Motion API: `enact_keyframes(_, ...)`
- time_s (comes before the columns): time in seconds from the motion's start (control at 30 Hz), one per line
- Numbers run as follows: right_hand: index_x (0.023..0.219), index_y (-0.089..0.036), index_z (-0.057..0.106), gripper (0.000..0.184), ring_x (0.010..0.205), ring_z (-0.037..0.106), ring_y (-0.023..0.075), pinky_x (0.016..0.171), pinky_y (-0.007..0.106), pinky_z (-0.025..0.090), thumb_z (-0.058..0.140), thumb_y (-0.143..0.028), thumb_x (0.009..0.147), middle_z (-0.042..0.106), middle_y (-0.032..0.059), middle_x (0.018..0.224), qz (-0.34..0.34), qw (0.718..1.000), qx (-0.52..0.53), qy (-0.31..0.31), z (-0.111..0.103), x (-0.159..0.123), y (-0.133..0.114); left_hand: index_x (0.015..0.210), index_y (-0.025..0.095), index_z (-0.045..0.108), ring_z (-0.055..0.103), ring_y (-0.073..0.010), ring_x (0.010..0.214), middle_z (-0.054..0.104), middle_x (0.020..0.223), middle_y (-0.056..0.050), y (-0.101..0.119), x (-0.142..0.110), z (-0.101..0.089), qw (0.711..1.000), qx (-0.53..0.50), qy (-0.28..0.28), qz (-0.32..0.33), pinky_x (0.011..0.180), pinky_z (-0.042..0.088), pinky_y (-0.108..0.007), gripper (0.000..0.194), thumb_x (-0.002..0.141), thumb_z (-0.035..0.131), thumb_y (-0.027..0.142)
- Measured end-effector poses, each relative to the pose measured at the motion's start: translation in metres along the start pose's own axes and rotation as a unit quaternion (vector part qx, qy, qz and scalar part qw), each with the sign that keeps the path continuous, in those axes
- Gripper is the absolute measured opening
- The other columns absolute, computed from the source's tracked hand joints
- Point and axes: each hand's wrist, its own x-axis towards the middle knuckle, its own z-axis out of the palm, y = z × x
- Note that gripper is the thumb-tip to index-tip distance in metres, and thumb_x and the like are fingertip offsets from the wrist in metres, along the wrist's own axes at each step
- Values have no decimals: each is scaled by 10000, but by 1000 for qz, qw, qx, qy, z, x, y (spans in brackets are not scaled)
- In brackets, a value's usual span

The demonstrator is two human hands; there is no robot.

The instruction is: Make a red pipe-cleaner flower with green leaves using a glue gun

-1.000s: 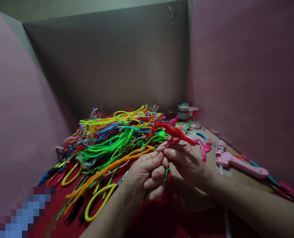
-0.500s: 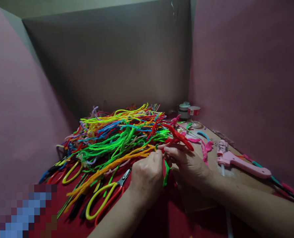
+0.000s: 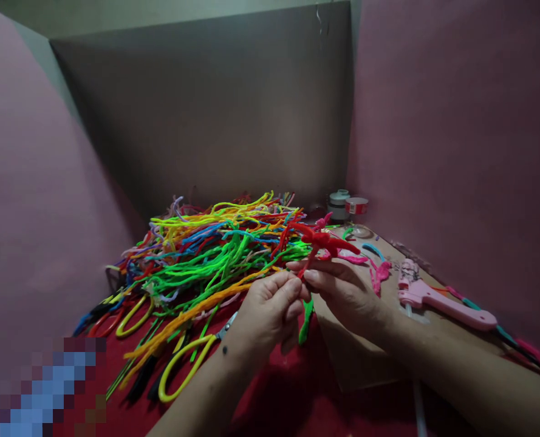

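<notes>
A red pipe-cleaner piece (image 3: 327, 241) with pointed, petal-like loops stands up above my fingertips. My right hand (image 3: 347, 297) pinches its lower red strand between thumb and fingers. Close against it, my left hand (image 3: 272, 303) has its thumb and forefinger pressed together at the low end of the same strand. The fingers partly hide that end. Just below the fingertips a green fuzzy strip (image 3: 305, 321) hangs or lies; whether it joins the red piece I cannot tell. Yellow-handled scissors (image 3: 185, 367) lie left of my left wrist, partly covered by it.
A big heap of coloured pipe cleaners (image 3: 215, 249) lies beyond my left hand. On the cardboard (image 3: 361, 358) at right are a pink glue gun (image 3: 447, 303) and pink fuzzy pieces (image 3: 379, 276). A jar (image 3: 339, 203) and a tape roll (image 3: 357, 206) stand behind, before panels.
My left hand has rolled over, its thumb now showing at the pinch. The red piece has turned and stands higher above my right hand.
</notes>
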Motion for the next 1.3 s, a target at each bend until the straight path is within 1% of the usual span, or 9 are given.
enact_keyframes(0.3,932,-242,708,215,637,560,124,659,267,426,526,-199,826,641,-4,651,-11,997,28,-74,1,-1,-3,765,139,545,117,-3,263,310,431,109,-4,0,-11,967,-198,-153,-58,243,282,-132,166,856,472,257)
enact_keyframes(0.5,817,-208,722,170,604,520,116,619,259,424,555,-189,790,602,-11,614,-7,999,-37,37,6,-1,-3,710,167,520,307,-48,343,383,487,62,-7,1,-1,994,94,20,51,358,326,-176,260,863,434,358)
enact_keyframes(0.63,766,-221,728,146,691,562,139,704,288,443,590,-175,759,650,1,683,-2,995,-48,86,10,-2,-1,778,166,584,563,-154,645,593,694,-48,-19,4,-3,848,458,131,234,638,434,-265,156,838,473,257)
enact_keyframes(0.7,773,-225,729,135,701,565,144,711,295,445,602,-187,755,658,2,691,1,994,-56,90,11,-2,0,838,163,596,595,-193,698,626,724,-79,-26,5,-7,771,559,151,267,663,433,-291,172,843,428,203)
enact_keyframes(0.77,783,-226,731,125,714,569,148,732,305,443,610,-208,755,666,6,710,6,994,-63,85,11,-2,1,878,156,593,607,-200,694,643,739,-93,-29,6,-10,736,593,158,286,642,430,-288,209,847,387,166)
enact_keyframes(0.83,824,-234,728,131,722,571,150,731,312,443,613,-242,763,670,8,730,17,996,-51,73,10,-3,2,924,154,581,605,-182,663,650,750,-87,-27,6,-10,753,567,158,294,607,422,-269,219,853,374,159)
enact_keyframes(0.93,905,-255,712,167,730,564,148,732,315,446,598,-289,788,666,2,749,7,999,-37,28,8,-4,-1,915,173,573,577,-137,647,629,740,-45,-18,4,-6,842,449,134,265,596,415,-232,186,870,395,203)
enact_keyframes(1.1,711,-237,689,148,664,525,134,694,291,436,590,-308,795,590,-18,633,-31,996,-82,16,7,-3,-8,686,175,511,311,-43,352,410,489,61,-4,0,3,979,171,70,82,359,268,-174,231,844,457,335)
enact_keyframes(1.3,764,-222,692,125,632,519,117,663,265,430,573,-232,800,573,-17,640,-7,1000,-14,-19,2,0,-5,702,162,513,198,-19,266,335,418,100,-3,0,1,996,-81,-29,-17,272,266,-150,222,832,503,342)
